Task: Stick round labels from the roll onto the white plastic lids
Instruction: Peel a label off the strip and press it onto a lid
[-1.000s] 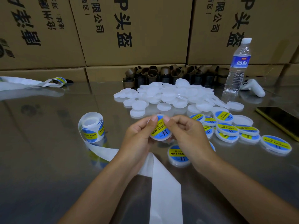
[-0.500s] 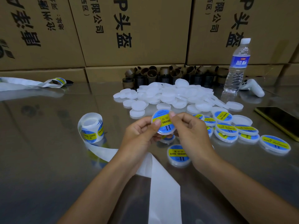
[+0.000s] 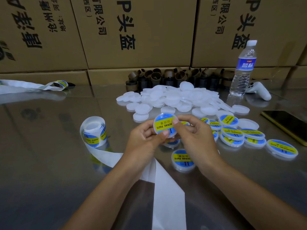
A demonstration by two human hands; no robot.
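The lid has come up off the tabletop a little over the last second and turned in the fingers. The yellow band of its label now runs nearly level across the face, where before it sat slanted. Both thumbs have shifted too. They were pinched together at the top edge; now the left thumb presses near the lower rim and the right thumb sits on the right side of the label.

The left hand and right hand each keep a closed grip on the lid, which is held between them just above the tabletop and tilted toward the person. To me that looks like the smoothing-down stroke, with the label already seated and flat.

I'd say this lid is almost ready to join the finished lids to the right. The roll stands to the left, its spent backing strip trailing toward the person, and the pile of bare lids behind is large.
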